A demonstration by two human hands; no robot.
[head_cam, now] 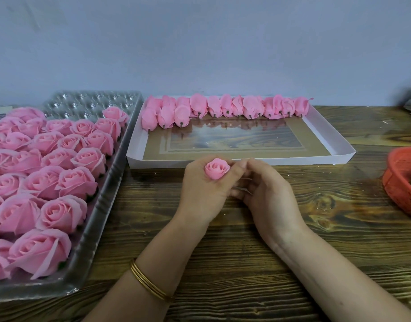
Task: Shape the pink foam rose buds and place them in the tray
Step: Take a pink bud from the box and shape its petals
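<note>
Logged one rose bud [217, 171] upright in the left hand [204, 189], fingers [195, 167] curled round its base, bloom facing up. Noted the right hand [267, 194] just beside it, fingers [248, 165] curled, tips against the bud's right side. Could not tell whether pinching a petal or only pressing. Placed both over the counter [223, 228], just in front of the near rim of the white tray [246, 161], bud not yet inside.

Recorded as done: a row of shaped buds [225, 106] lying along the far wall of the white tray, stems toward the near side, with three more starting a second row at the left end. Recorded as left: most of that tray's floor bare.

Found the clear plastic tray [102, 205] at left crowded with open roses [60, 159], probably stock waiting for shaping, with only some far pockets unfilled. Saw a red basket [399, 182] at the right edge, contents unclear.

Judged the current step as shaping, placement pending. Judged overall progress as well short of half, going by the stock remaining against the buds already laid down
</note>
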